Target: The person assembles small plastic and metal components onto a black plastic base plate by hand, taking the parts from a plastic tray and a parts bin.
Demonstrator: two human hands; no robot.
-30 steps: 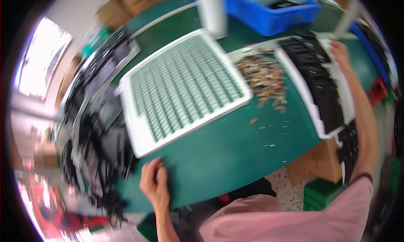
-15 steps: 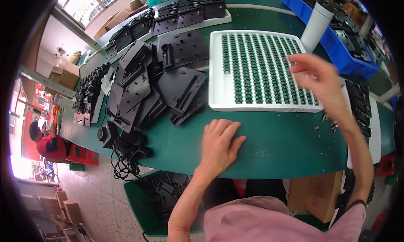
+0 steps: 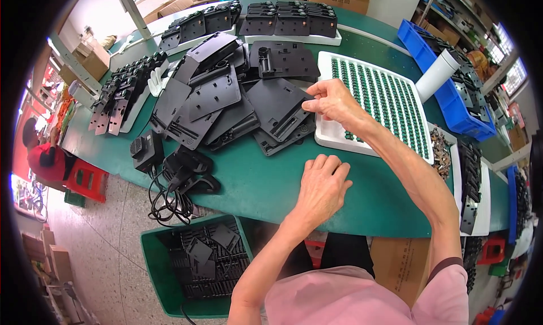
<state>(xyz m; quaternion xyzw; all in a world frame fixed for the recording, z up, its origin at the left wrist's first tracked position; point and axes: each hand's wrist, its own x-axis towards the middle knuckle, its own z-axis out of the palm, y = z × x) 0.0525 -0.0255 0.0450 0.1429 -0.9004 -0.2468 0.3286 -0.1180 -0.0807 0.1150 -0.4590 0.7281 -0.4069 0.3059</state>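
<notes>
My right hand (image 3: 337,103) hovers over the left edge of a white foam tray (image 3: 345,143), its thumb and forefinger pinched together. Whatever sits between those fingertips is too small to make out. Rows of small green-and-black parts (image 3: 390,98) fill the tray. Just left of the pinched fingers lies a black plastic panel (image 3: 277,107), part of a loose heap of similar panels (image 3: 212,93). My left hand (image 3: 323,189) rests on the green tabletop (image 3: 254,181) in front of the tray, fingers loosely bent and slightly apart, holding nothing.
Black cables and clamp-like pieces (image 3: 186,169) lie left, above a green bin (image 3: 150,257) of black parts. Finished-looking panels (image 3: 291,22) line the back. A white cylinder (image 3: 438,73), blue crate (image 3: 452,107) and box of small brownish parts (image 3: 441,149) stand right.
My right hand has moved left, from over the tray's right side to its left edge by the black panels. My left hand stays on the tabletop. The whole view has shifted.
</notes>
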